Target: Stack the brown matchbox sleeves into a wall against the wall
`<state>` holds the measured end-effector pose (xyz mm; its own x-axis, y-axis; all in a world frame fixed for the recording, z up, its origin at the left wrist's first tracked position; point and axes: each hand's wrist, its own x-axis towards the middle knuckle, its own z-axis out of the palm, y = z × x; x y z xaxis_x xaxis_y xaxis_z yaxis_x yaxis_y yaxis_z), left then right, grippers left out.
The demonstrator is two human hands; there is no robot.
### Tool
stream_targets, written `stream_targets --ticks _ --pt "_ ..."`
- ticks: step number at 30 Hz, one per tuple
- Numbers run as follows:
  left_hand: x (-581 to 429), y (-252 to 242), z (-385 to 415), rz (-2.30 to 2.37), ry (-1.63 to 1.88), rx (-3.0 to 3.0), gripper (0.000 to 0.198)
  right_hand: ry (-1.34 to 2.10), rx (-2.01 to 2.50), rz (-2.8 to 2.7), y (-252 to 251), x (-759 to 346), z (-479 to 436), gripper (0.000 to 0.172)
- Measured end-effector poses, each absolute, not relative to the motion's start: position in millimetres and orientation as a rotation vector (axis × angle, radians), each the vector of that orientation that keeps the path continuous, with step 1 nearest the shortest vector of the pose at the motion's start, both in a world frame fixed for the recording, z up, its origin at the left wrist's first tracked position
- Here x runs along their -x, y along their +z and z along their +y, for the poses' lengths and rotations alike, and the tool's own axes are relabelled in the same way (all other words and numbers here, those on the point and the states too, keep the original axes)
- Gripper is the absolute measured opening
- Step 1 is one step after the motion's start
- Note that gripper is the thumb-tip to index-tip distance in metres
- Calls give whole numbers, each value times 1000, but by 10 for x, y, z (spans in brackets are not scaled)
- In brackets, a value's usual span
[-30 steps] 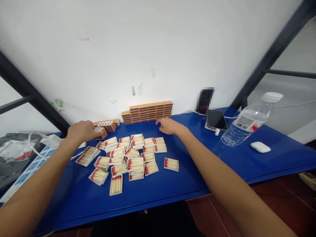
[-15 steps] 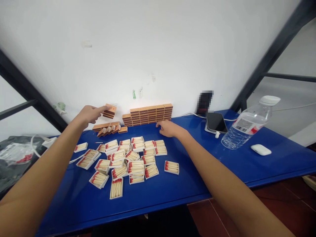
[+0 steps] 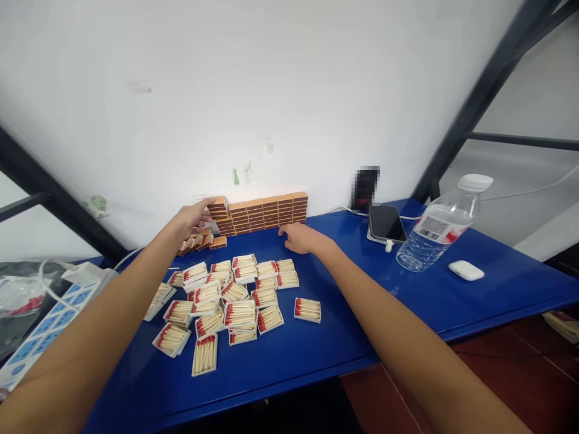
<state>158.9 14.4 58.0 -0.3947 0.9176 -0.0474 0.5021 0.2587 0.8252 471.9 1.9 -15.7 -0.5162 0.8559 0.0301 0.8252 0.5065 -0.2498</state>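
A wall of stacked brown matchbox sleeves [image 3: 266, 211] stands against the white wall on the blue table [image 3: 407, 301]. My left hand [image 3: 192, 216] grips a small stack of sleeves [image 3: 218, 208] and presses it onto the left end of that wall. My right hand [image 3: 301, 237] rests, fingers curled, on the table at the foot of the wall's right part, touching its base. Several open trays of red-tipped matches [image 3: 235, 298] lie scattered in front of both hands. More loose sleeves [image 3: 201, 241] lie tipped over just under my left hand.
A phone [image 3: 386, 222] on a charger, a lying water bottle [image 3: 434, 229] and a white earbud case [image 3: 465, 270] sit at the right. A power strip [image 3: 40, 331] and cables are at the left edge. Black metal frame bars [image 3: 474, 102] flank both sides.
My left hand lifted a few sleeves from the loose pile, carried them right and set them against the wall's left end. My right hand stayed put.
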Motion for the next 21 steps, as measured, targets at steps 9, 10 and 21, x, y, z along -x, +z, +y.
stream_targets --ticks 9,10,21 --pt "-1629 604 28 2253 831 -1709 67 311 1454 -2589 -194 -4720 61 43" --pt "-1642 610 9 2318 782 -1786 70 312 1455 -2585 -196 -4720 62 43" --pt "-1772 625 16 2488 601 -1928 83 298 1440 -2587 -203 -4721 61 43"
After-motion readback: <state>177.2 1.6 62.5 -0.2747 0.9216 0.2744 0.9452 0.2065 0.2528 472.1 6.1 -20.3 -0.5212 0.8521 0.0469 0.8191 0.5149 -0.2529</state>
